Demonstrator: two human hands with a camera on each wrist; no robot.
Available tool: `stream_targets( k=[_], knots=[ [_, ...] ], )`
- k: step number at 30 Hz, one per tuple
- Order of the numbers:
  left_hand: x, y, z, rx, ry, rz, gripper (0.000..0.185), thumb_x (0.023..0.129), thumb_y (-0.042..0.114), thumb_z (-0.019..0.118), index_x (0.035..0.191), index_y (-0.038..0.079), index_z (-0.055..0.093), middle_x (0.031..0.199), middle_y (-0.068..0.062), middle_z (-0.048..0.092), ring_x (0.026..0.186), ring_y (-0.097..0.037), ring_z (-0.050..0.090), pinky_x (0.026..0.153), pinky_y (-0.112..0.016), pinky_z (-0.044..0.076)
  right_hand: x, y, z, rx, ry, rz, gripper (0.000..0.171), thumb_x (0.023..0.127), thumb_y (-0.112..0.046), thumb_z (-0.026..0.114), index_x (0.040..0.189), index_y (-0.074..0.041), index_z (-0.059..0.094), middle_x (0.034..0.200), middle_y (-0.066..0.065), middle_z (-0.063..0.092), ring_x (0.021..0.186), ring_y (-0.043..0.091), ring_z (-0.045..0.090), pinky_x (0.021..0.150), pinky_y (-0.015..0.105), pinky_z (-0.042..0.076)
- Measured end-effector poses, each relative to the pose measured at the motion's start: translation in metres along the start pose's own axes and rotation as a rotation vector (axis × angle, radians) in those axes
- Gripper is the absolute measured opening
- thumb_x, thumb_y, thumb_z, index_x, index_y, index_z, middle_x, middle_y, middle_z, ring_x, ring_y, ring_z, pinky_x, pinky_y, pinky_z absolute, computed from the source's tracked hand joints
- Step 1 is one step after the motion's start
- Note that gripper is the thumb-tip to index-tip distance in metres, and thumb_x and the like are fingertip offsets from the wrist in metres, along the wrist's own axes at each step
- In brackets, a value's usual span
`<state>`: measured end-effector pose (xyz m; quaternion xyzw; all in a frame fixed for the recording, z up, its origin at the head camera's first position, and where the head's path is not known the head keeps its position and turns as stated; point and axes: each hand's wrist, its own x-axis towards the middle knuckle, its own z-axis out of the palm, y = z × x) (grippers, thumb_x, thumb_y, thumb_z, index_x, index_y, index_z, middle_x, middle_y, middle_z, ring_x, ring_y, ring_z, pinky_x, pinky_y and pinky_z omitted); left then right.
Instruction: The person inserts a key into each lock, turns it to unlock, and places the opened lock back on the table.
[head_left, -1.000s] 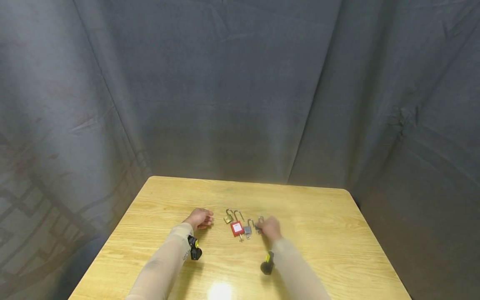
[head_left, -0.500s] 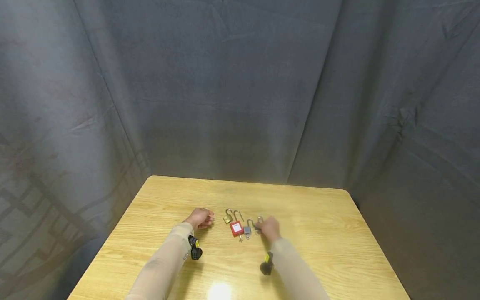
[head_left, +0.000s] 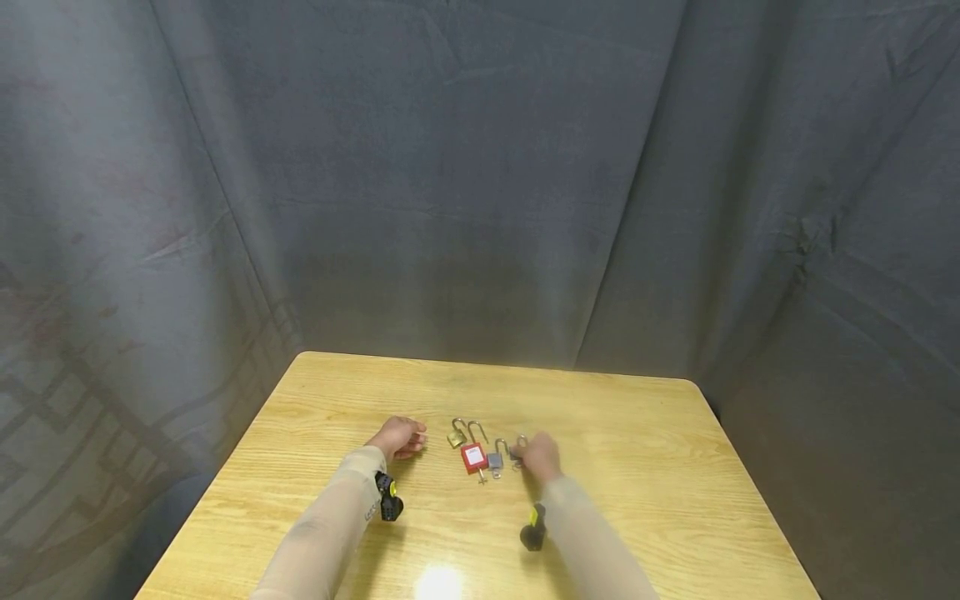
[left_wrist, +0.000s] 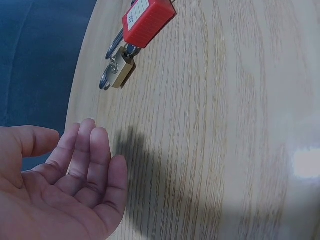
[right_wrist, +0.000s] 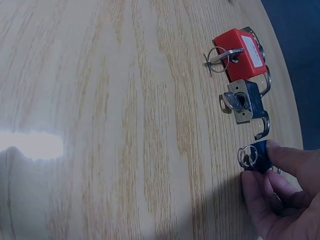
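Four padlocks lie in a row across the middle of the table (head_left: 637, 433), between a person's two hands. The brass padlock (head_left: 456, 437) sits farthest left, with the left hand (head_left: 397, 437) resting on the tabletop just beside it, apart from it. Right of the brass padlock, and touching it, lies the large padlock (head_left: 474, 456), then the grey padlock (head_left: 496, 460) close beside. At the right end, the right hand (head_left: 540, 456) pinches the small padlock (right_wrist: 258, 157), just beside the grey one. A curtain (head_left: 480, 183) hangs behind the table.
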<state>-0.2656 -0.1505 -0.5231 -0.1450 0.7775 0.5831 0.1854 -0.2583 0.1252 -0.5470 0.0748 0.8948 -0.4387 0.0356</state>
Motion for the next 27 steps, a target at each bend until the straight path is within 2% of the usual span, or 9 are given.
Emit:
stream_targets(
  k=[9, 16, 23, 27],
  knots=[
    [-0.001, -0.001, 0.0, -0.005, 0.003, 0.009, 0.034, 0.102, 0.012, 0.04, 0.126, -0.007, 0.054, 0.103, -0.016, 0.066, 0.074, -0.013, 0.062, 0.081, -0.038, 0.052, 0.001, 0.002, 0.001, -0.017, -0.01, -0.027, 0.019, 0.08, -0.009, 0.075, 0.071, 0.005, 0.065, 0.054, 0.002, 0.054, 0.048, 0.011, 0.045, 0.051, 0.022, 0.045],
    [0.001, -0.002, 0.0, 0.002, 0.001, 0.014, 0.033, 0.102, 0.012, 0.041, 0.125, -0.007, 0.054, 0.102, -0.015, 0.066, 0.072, -0.013, 0.062, 0.076, -0.034, 0.052, 0.004, 0.004, 0.0, 0.01, -0.055, -0.022, 0.018, 0.082, -0.009, 0.074, 0.073, 0.006, 0.069, 0.058, 0.008, 0.062, 0.05, 0.012, 0.053, 0.058, 0.027, 0.052],
    [0.002, -0.003, -0.001, -0.01, 0.013, 0.01, 0.033, 0.101, 0.012, 0.042, 0.125, -0.007, 0.055, 0.102, -0.015, 0.067, 0.073, -0.013, 0.062, 0.075, -0.033, 0.052, 0.012, 0.01, -0.007, -0.005, -0.113, -0.03, 0.018, 0.085, -0.011, 0.069, 0.075, 0.004, 0.068, 0.062, 0.007, 0.062, 0.053, 0.014, 0.054, 0.055, 0.025, 0.05],
    [0.002, -0.002, -0.002, -0.011, 0.035, 0.036, 0.033, 0.101, 0.01, 0.04, 0.125, -0.008, 0.055, 0.1, -0.016, 0.066, 0.075, -0.016, 0.061, 0.076, -0.035, 0.052, 0.012, 0.009, -0.022, 0.052, -0.099, -0.008, 0.018, 0.092, -0.016, 0.06, 0.095, 0.001, 0.063, 0.082, 0.01, 0.063, 0.071, 0.021, 0.058, 0.068, 0.032, 0.054]
  ],
)
